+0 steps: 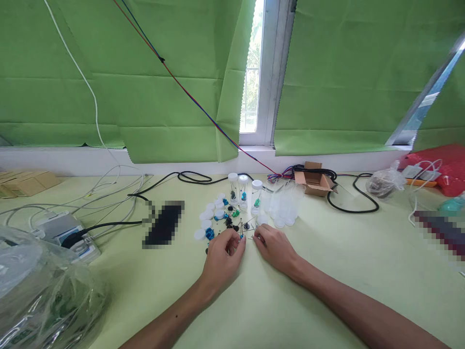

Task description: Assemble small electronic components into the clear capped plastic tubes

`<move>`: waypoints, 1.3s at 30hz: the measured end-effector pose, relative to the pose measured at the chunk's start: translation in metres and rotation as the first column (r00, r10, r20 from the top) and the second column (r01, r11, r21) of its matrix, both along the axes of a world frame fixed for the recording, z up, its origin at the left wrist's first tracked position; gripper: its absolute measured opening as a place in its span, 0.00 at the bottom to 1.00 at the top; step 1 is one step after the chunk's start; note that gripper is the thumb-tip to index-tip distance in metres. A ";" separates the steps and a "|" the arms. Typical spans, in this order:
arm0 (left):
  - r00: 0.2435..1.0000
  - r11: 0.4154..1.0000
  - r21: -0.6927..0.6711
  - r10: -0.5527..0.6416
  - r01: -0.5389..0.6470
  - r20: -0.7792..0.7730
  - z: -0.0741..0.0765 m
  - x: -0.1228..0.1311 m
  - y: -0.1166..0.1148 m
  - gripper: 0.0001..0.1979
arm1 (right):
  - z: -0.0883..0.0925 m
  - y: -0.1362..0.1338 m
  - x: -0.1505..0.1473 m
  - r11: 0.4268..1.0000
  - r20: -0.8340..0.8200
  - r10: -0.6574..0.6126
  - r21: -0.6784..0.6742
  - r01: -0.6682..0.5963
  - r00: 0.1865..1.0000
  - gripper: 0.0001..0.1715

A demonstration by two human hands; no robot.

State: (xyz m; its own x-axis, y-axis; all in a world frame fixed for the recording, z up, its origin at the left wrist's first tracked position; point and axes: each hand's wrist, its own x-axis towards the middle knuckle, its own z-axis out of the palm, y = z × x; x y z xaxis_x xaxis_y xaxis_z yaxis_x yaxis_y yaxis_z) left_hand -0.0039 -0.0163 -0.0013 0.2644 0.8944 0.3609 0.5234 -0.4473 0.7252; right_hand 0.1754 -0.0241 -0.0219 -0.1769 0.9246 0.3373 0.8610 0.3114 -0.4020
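My left hand (223,252) is closed in a pinch on a small blue electronic component (241,236) whose thin wire leads point up. Just to its right, my right hand (274,246) has its fingers pressed together low over the table; a thin wire end shows at the fingertips, but what they hold is too small to name. Beyond the hands lie loose blue components (209,233), black components (228,221) and a green component (236,213). Three white-capped clear vials (256,196) stand upright behind them with components inside. Several white caps (206,224) lie at the left.
Several clear vials (283,208) lie bunched at the right, before an open cardboard box (315,184) with black cable. A blurred dark object (163,225) and a power strip (69,235) sit left. A plastic-wrapped item (47,295) fills the near left corner.
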 end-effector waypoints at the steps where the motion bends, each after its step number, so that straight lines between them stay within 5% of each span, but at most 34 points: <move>1: 1.000 1.000 0.005 -0.003 0.003 0.003 0.000 0.000 0.000 0.13 | 0.000 0.000 0.000 1.000 -0.010 0.004 0.007 -0.004 1.000 0.08; 18: 0.983 0.990 0.010 -0.140 0.140 0.116 0.001 -0.002 -0.005 0.12 | 0.002 -0.007 -0.001 0.928 -0.388 0.166 0.372 -0.011 0.907 0.10; 26: 0.979 0.985 0.052 -0.169 0.163 0.119 -0.001 -0.002 -0.005 0.11 | 0.010 -0.013 -0.004 0.823 -0.241 0.395 0.521 -0.226 0.886 0.20; 39: 0.969 0.954 0.212 -0.235 0.214 0.077 0.001 -0.003 -0.005 0.09 | 0.008 -0.015 -0.005 0.786 -0.113 0.427 0.537 -0.306 0.897 0.21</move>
